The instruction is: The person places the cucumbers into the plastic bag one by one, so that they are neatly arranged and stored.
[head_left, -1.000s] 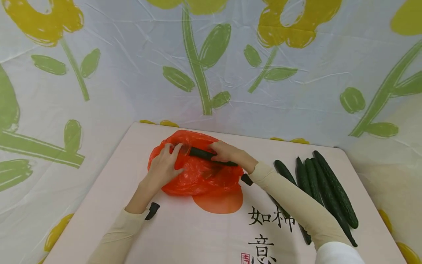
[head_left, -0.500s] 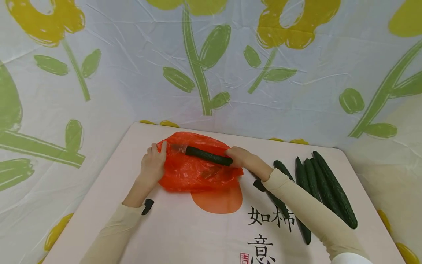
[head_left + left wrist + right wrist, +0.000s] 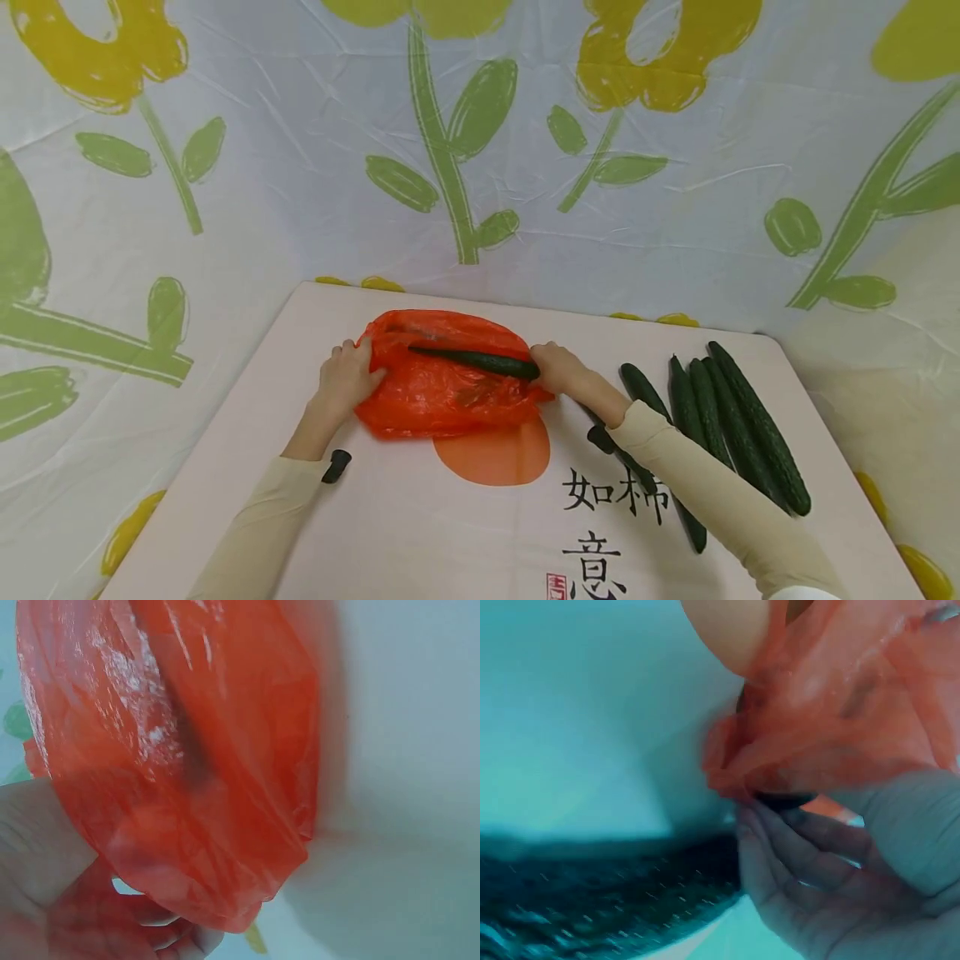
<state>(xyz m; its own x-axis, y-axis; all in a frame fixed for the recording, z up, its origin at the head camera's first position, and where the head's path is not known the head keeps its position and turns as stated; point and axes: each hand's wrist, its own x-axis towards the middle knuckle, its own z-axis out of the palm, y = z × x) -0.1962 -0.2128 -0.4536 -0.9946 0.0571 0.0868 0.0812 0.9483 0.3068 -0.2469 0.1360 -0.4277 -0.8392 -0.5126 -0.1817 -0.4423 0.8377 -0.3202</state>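
Note:
A thin red plastic bag (image 3: pixel 442 408) lies crumpled at the back middle of the table. One dark green cucumber (image 3: pixel 487 362) lies lengthwise in the bag's mouth, its thick end beside my right hand. At the bag's left end, my left hand (image 3: pixel 345 379) holds the plastic; in the left wrist view its curled fingers (image 3: pixel 176 937) show below the red film. My right hand (image 3: pixel 562 371) pinches the bag's right edge. The right wrist view shows the fingers (image 3: pixel 780 862) under the gathered film, with the thumb (image 3: pixel 919 832) above.
Several cucumbers (image 3: pixel 757 425) lie side by side on the table's right. More cucumbers (image 3: pixel 641 387) lie partly hidden under my right forearm. Printed black characters and an orange disc (image 3: pixel 491 458) mark the pale tabletop (image 3: pixel 420 533). A flower-patterned sheet (image 3: pixel 315 183) stands around the back and sides.
Both hands have moved outward to the ends of the bag, the right one off the cucumber. The cucumber's left end now shows thinner, and the film around it has shifted.

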